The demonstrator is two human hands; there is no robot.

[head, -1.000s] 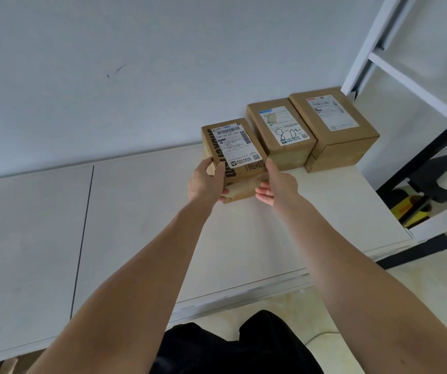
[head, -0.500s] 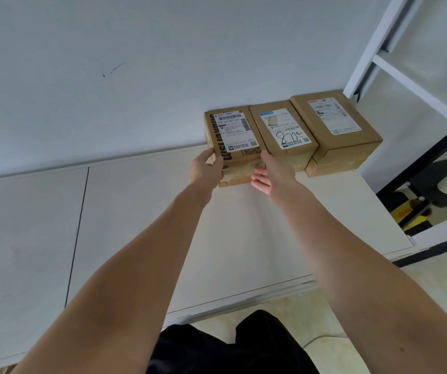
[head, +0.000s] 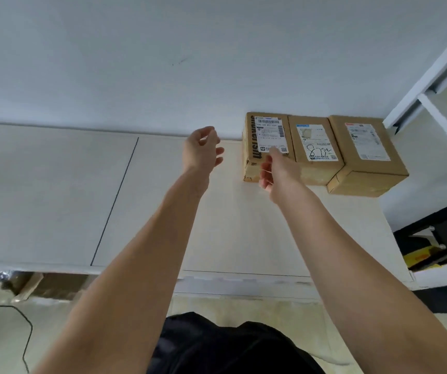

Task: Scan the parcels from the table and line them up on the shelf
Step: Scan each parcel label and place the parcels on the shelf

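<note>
A: While the camera looks down past a dark garment and two bare forearms, what do the hands hold?

B: Nothing. The left hand (head: 203, 149) hangs in the air with loosely curled fingers, clear of everything. The right hand (head: 276, 168) is relaxed and half open too. It sits in front of the near face of the left parcel (head: 267, 143), and I cannot tell whether a fingertip touches the label or just hovers over it.

A: And beyond the hands?

B: Just past the right hand, three brown parcels stand in a row on the pale shelf (head: 244, 225), backs to the wall (head: 217, 63). The left parcel sits against the middle parcel (head: 314, 147), which touches the right parcel (head: 365, 155) beside the white frame (head: 432, 76).

A: So what could go wrong?

B: I judge this placement done. The fronts are not level: the right parcel juts nearer than its neighbours and overhangs the shelf end slightly. A careless nudge from a wrist could skew the left parcel or push the row sideways, towards that open end. The labels face up, so dragging fingers across one might scuff a barcode.
</note>
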